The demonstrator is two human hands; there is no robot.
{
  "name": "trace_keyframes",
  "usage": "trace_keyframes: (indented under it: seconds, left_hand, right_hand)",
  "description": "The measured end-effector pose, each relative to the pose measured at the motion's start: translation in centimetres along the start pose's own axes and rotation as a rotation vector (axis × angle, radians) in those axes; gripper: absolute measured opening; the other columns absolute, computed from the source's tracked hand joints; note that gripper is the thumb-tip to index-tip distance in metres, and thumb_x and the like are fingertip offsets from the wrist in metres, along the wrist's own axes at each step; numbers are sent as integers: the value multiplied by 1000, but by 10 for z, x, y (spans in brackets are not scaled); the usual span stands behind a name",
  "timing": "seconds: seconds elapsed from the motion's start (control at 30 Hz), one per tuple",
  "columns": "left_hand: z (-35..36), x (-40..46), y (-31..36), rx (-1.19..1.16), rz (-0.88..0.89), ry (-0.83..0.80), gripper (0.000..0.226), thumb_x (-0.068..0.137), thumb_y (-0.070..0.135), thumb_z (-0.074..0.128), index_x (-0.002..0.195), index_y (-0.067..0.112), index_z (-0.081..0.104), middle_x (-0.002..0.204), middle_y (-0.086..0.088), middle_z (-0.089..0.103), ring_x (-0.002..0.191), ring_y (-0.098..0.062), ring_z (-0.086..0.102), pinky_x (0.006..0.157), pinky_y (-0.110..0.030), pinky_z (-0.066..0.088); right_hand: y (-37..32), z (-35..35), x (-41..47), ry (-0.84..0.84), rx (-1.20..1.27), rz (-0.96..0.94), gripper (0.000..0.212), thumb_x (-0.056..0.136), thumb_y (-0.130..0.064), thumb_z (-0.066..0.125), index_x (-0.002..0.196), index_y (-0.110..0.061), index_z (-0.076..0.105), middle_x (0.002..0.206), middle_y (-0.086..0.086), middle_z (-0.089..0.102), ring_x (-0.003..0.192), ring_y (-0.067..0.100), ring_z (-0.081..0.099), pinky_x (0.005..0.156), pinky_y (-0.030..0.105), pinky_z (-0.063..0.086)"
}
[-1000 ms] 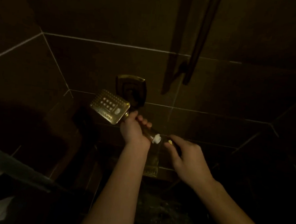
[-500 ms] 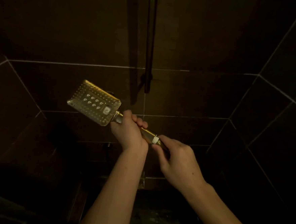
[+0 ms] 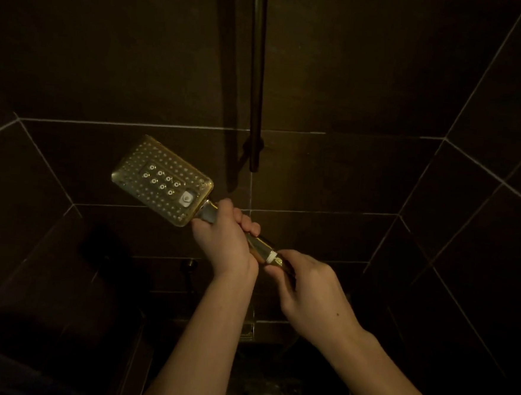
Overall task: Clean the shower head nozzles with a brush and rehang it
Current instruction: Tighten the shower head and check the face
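Holding the gold rectangular metal shower head (image 3: 161, 180) face-up at frame centre, the left hand (image 3: 222, 239) wraps its handle; at four o'clock, the right hand (image 3: 308, 288) pinches the gold hose nut (image 3: 278, 261). No brush is visible. Likely refitting the hose; next, rehang on the dark rail (image 3: 258, 73) at twelve.

The shower head (image 3: 161, 180) is glossy gold-toned metal with pale nozzles that look rubbery, the rail (image 3: 257, 73) dark smooth metal, the wall tiles (image 3: 354, 65) dark, faintly sheened.

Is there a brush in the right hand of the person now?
No, the right hand pinches only the gold fitting at the end of the shower head handle, with no brush visible.
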State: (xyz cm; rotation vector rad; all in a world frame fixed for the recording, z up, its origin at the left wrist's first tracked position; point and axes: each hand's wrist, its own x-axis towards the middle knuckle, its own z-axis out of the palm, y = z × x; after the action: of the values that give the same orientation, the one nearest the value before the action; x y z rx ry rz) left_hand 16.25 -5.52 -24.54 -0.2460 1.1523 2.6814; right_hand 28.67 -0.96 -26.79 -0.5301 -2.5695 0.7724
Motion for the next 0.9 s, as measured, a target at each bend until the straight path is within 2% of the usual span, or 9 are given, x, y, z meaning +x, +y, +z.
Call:
trace_keyframes:
  seconds: [0.2, 0.5, 0.7, 0.9]
  left_hand:
    - [3, 2, 3, -5, -2, 27, 14, 100, 3, 55, 107, 15, 52, 60, 4, 46, 45, -7, 44, 43, -23, 40]
    - [0, 0, 4, -17, -36, 34, 16, 99, 3, 55, 110, 15, 53, 62, 3, 46, 46, -7, 44, 43, -23, 40]
    - [-2, -2, 8, -32, -24, 46, 18, 98, 2, 55, 111, 15, 53, 60, 5, 47, 45, -6, 44, 43, -23, 41]
    - [-2, -2, 10, -50, 6, 66, 16, 98, 1, 53, 107, 14, 51, 61, 3, 47, 46, -8, 44, 43, -23, 42]
  right_hand:
    - [-6, -1, -3, 107, -58, -48, 34, 93, -33, 61, 126, -26, 58, 102, -13, 62, 80, 2, 60, 66, 14, 53]
    - [-6, -6, -3, 79, -86, -85, 37, 91, -29, 64, 127, -25, 59, 101, -11, 60, 79, 5, 59, 66, 25, 56]
    - [-10, -6, -3, 86, -68, -96, 37, 91, -29, 64, 127, -26, 58, 103, -12, 61, 82, 5, 60, 69, 24, 56]
    - [-13, -4, -2, 93, -53, -92, 37, 92, -30, 63, 128, -27, 58, 106, -13, 61, 83, 1, 59, 69, 15, 53]
